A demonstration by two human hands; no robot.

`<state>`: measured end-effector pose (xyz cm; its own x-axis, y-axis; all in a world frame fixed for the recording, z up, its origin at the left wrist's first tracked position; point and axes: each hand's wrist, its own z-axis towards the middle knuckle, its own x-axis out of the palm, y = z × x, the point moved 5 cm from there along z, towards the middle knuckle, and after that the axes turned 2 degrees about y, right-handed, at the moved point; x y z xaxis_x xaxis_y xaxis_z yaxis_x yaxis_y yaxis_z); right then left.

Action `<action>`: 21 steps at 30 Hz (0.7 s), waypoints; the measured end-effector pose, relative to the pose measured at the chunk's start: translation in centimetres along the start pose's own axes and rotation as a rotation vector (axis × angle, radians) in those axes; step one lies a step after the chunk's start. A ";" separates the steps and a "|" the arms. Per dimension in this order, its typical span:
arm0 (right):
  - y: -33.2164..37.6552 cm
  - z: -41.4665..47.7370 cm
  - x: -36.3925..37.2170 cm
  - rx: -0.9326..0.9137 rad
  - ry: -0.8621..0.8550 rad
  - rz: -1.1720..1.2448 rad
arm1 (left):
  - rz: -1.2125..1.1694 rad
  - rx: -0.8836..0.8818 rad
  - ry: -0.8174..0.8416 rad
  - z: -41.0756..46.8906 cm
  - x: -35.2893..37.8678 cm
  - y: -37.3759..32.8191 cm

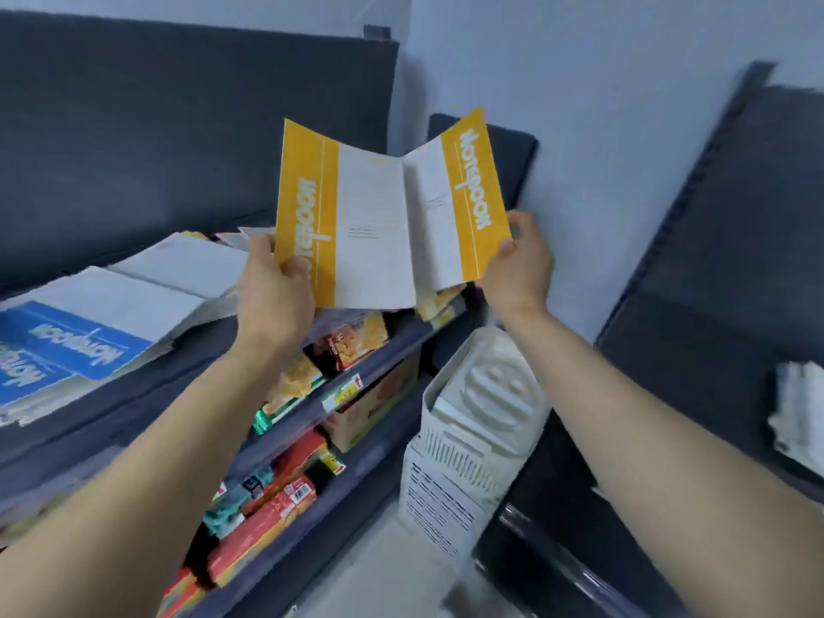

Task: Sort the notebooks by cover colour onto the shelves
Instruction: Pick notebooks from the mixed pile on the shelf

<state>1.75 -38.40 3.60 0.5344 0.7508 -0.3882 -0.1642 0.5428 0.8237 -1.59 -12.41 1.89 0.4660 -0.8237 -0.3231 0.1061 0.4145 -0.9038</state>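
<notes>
Both hands are up! The left hand (274, 289) grips the lower left corner of the yellow notebook (379, 216), and the right hand (519, 269) pinches its lower right corner. It's spread in a V between them, held in the air. Just left of the left hand, a blue notebook (67, 345) lies on a stack on the shelf (187, 368). Below the right wrist stands a white basket (481, 412).

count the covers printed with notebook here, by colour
yellow covers: 2, one gripped by the left hand, one by the right hand
blue covers: 2, lying on the left shelf
total: 4
Cannot tell if the yellow pair is one opened notebook.
</notes>
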 end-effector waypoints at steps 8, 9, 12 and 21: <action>-9.7 -3.2 -20.1 0.208 -0.353 -0.122 | -0.162 0.130 0.385 -8.2 15.0 -7.5; -10.6 -3.7 -22.5 0.232 -0.391 -0.148 | -0.173 0.136 0.427 -9.4 16.6 -8.5; -12.6 -5.3 -29.0 0.256 -0.484 -0.178 | -0.226 0.142 0.530 -12.9 20.8 -11.6; -20.7 -7.9 -45.7 0.398 -0.644 -0.260 | -0.280 0.132 0.704 -24.2 33.0 -19.2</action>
<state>-25.88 -80.97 1.06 0.9086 0.1879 -0.3729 0.2746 0.4041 0.8725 -9.53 -56.91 1.76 -0.2586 -0.9384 -0.2291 0.2618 0.1601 -0.9517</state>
